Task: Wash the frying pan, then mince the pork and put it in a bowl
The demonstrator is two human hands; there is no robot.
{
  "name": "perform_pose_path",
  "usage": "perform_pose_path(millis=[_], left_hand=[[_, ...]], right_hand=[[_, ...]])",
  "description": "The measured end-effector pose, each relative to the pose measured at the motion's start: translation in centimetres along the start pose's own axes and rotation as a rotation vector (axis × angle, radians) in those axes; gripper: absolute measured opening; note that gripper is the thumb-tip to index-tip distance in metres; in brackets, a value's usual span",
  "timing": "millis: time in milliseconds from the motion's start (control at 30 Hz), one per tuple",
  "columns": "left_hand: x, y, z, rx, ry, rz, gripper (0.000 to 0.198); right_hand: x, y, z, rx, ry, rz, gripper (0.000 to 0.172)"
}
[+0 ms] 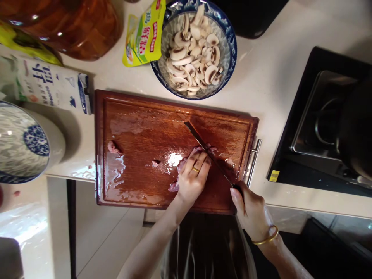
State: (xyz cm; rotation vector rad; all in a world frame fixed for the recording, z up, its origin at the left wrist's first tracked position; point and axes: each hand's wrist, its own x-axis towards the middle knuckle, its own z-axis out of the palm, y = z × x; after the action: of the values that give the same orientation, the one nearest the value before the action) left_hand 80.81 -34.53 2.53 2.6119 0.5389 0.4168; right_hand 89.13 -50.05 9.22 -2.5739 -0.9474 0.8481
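A wet dark-red wooden cutting board (145,128) lies on the pale counter. My left hand (192,176), with a gold ring, presses curled fingers down on a piece of raw pink meat (181,164) near the board's front edge. My right hand (251,207), wearing a gold bangle, grips the handle of a knife (205,149) whose blade slants across the meat right beside my left fingertips. Two small meat scraps (114,147) lie farther left on the board.
A blue-rimmed bowl of sliced mushrooms (194,50) stands behind the board, with a yellow packet (143,37) beside it. At left are a white packet (49,85), a blue-patterned bowl (20,143) and an amber jar (72,25). A black stove with a pan (328,124) sits right.
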Motion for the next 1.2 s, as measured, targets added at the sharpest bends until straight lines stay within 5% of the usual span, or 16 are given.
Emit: perform_pose_path(millis=[433,900,1200], left_hand=[[-0.4,-0.4,0.1,-0.099,0.040,0.021,0.024],[0.3,-0.2,0.4,0.050,0.038,0.048,0.019],[0.0,-0.2,0.1,0.003,0.003,0.035,0.022]], right_hand=[[-0.4,0.0,-1.3,0.044,-0.038,0.012,0.034],[-0.6,0.4,-1.8,0.081,-0.051,0.037,0.037],[2.8,-1.0,0.9,0.027,0.058,0.009,0.048]])
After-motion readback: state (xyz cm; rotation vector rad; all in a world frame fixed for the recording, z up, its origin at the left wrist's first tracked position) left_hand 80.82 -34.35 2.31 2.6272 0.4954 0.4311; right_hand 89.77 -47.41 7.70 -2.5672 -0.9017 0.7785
